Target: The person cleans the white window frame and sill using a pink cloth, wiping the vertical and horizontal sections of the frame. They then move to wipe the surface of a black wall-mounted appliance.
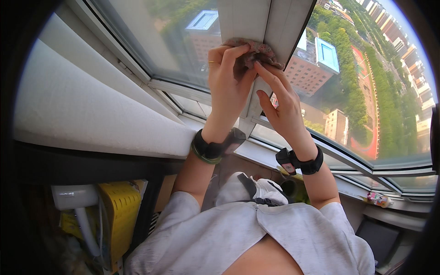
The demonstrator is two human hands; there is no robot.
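A crumpled cloth point(262, 49), patterned in pinkish red and grey, lies against the pale window-frame post point(245, 20). My left hand point(228, 78) is closed on it with bent fingers, a thin ring on one of them. From the right, my right hand point(283, 101) reaches up to the cloth's lower edge. Its fingertips touch the cloth, while the thumb stands apart from the fingers. Part of the cloth is hidden behind both hands. Each wrist wears a black strap with a small device, and a green bangle point(205, 156) circles my left wrist.
Glass panes point(348, 87) flank the post, with buildings and trees outside. A white curtain point(101, 101) hangs on the left. Below it is a dark-edged shelf with a yellow perforated container point(120, 215) and a white appliance point(75, 197). A small colourful package point(378, 199) sits on the right sill.
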